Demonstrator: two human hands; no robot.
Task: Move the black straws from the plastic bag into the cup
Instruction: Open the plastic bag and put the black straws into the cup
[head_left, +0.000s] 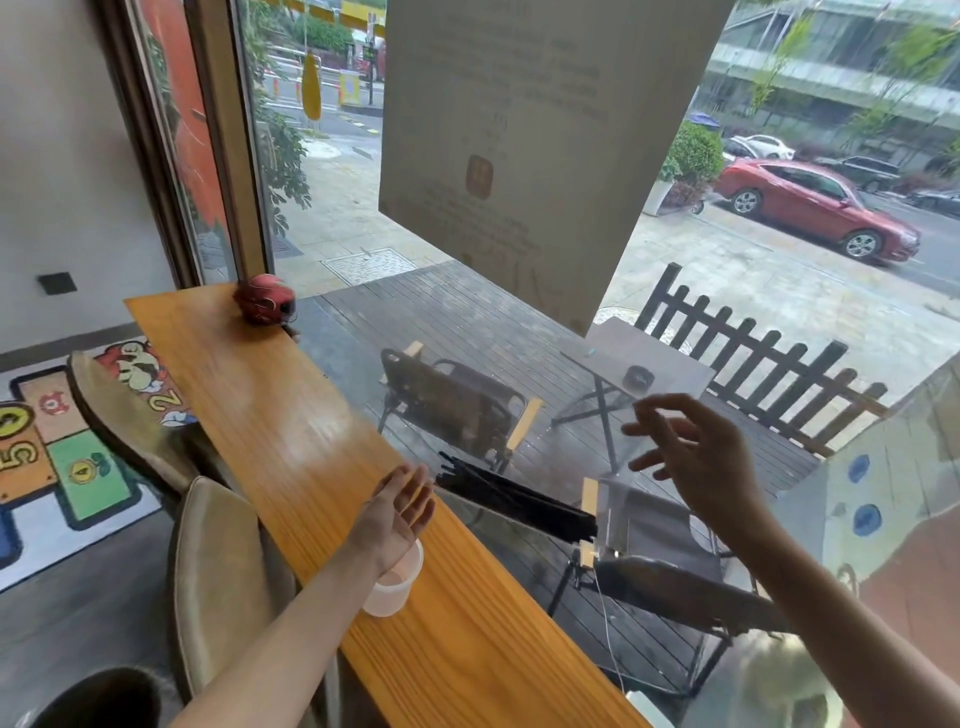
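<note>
Black straws (514, 499): one bundle, seen lying in mid-air beside the window glass, off the far edge of the wooden counter (291, 441), with one end enclosed in a clear plastic bag (623, 514). Bag is raised by the right hand (691, 452); fingers are spread and curled, and the exact pinch on the transparent film cannot be told. Left hand (402, 512): held flat and open, palm toward the straws, nothing gripped, positioned above the cup (395, 584). Cup: translucent white, upright on the counter, partly covered by the left wrist. Red helmet-shaped object (264, 299): placed at the counter's far end.
</note>
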